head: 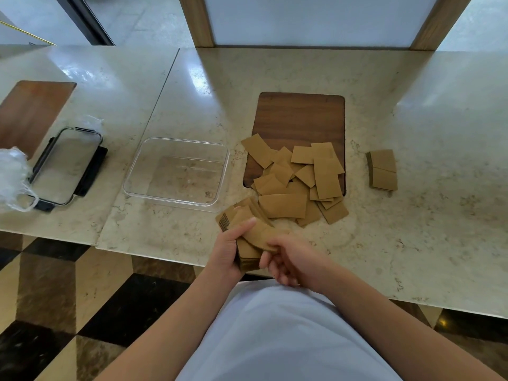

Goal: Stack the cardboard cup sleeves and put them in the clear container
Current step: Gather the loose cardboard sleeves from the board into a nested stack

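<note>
A loose pile of brown cardboard cup sleeves (298,178) lies partly on a dark wooden board (302,116) and partly on the marble counter. A small neat stack of sleeves (383,169) sits apart to the right. My left hand (226,253) grips a thick bundle of sleeves (248,233) at the counter's near edge, thumb on top. My right hand (291,259) pinches the top sleeve of that bundle from the right. The clear container (176,171) stands with nothing in it, left of the pile.
At the far left lies the container's lid (64,167) with black clips, next to crumpled clear plastic wrap (12,177). Another wooden board (30,111) is set into the counter behind it. A seam (162,86) runs between the two counter slabs.
</note>
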`<control>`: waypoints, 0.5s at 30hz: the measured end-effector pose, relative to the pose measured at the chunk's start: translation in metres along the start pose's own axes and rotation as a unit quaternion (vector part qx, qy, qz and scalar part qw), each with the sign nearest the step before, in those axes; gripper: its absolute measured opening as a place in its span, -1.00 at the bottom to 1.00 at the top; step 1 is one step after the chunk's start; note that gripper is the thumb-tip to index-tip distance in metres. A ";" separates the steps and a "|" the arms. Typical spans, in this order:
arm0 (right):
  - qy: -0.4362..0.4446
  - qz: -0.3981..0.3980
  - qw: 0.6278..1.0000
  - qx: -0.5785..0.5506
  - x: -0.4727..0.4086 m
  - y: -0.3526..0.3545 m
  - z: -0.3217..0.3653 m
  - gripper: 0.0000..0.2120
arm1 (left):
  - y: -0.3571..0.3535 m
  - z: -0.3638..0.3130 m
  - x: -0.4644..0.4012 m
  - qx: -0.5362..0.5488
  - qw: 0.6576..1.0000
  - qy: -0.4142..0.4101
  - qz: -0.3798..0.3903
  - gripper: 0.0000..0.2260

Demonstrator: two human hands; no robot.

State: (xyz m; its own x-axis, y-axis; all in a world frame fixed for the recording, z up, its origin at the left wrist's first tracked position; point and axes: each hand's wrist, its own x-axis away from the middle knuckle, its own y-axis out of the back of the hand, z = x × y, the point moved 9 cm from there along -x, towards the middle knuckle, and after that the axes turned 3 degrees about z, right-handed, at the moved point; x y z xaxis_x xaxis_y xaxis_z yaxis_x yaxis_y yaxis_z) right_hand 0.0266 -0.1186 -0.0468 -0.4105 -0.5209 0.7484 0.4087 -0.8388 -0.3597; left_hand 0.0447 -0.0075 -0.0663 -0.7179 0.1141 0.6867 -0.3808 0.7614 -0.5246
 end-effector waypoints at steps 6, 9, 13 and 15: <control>-0.062 0.115 0.968 0.214 0.002 -0.002 -0.002 -0.37 | -0.007 -0.001 -0.002 0.071 0.997 0.004 0.028 -0.68; 0.036 -0.063 0.952 0.297 -0.014 0.055 0.036 -0.59 | -0.004 -0.013 -0.003 0.121 0.992 -0.025 0.037 -0.69; 0.228 -0.347 0.802 0.429 -0.015 0.102 0.092 -0.67 | -0.004 -0.004 -0.003 0.098 0.991 0.006 0.091 -0.47; 0.189 -0.347 0.751 0.529 -0.031 0.100 0.094 -0.51 | 0.000 0.001 -0.003 0.115 0.989 0.012 0.095 -0.51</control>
State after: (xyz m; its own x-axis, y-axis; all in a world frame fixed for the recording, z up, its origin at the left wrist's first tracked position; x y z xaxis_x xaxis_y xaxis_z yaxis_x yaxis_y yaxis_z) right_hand 0.1571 -0.1718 -0.0538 -0.9443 -0.1913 0.2676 0.3262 -0.4383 0.8375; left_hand 0.0465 -0.0086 -0.0686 -0.7764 0.2578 0.5752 -0.3649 0.5602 -0.7436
